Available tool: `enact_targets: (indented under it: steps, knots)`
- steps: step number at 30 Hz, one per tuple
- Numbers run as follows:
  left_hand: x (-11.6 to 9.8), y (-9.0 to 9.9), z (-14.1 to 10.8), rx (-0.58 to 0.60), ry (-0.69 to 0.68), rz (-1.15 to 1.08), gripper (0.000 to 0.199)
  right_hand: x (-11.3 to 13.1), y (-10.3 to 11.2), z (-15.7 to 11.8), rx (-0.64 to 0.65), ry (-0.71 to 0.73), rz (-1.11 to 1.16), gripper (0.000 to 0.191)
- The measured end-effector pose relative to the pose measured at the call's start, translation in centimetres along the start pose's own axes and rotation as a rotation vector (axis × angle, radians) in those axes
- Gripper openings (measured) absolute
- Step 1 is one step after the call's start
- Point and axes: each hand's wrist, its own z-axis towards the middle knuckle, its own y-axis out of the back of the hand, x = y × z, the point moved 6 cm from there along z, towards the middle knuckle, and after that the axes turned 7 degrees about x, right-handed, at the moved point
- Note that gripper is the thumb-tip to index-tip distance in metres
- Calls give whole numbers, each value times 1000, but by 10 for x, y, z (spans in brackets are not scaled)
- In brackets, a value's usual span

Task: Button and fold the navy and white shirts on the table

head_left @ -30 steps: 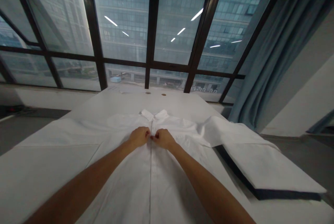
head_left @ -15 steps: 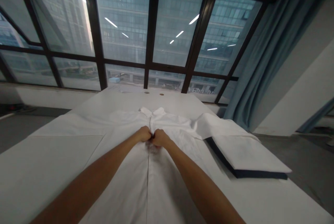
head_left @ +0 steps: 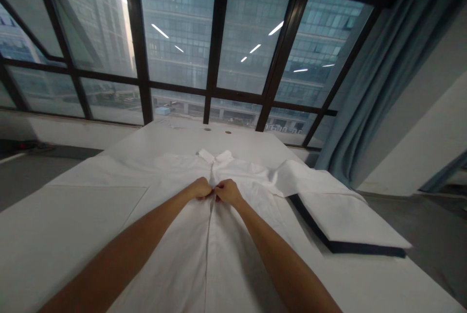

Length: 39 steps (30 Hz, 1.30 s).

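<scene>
A white collared garment, like a shirt or coat, lies spread face up with its collar at the far end and its front opening running toward me. My left hand is closed on the left edge of that opening, below the collar. Close against it, my right hand pinches the opposite edge. The fingertips of both hands meet at the centre line. Any button or fastener between them is hidden by the fingers.
The garment lies on a white table. A folded white and dark navy item lies to the right, by the sleeve. Beyond the table's far edge are dark-framed windows. A blue curtain hangs at the right.
Both hands stay at the same spot on the front opening. My right fingers have shifted slightly and lifted a little. The view has moved slightly.
</scene>
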Motion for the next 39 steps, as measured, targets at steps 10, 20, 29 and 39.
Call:
enact_targets:
  steps: [10, 20, 29, 39]
  knots:
    - [14, -12, -8, 17, 35, -335, 33, -32, -28, 4, -25, 85, 453, 20]
    - [10, -14, -13, 21, -39, -413, 29, -25, -28, -2, 34, -21, 664, 13]
    - [7, -12, -17, -28, -88, -352, 39, -14, -18, -9, -126, 56, 250, 18]
    - [1, -8, -16, -161, -245, -148, 29, -9, -12, -12, -133, 14, 81, 25]
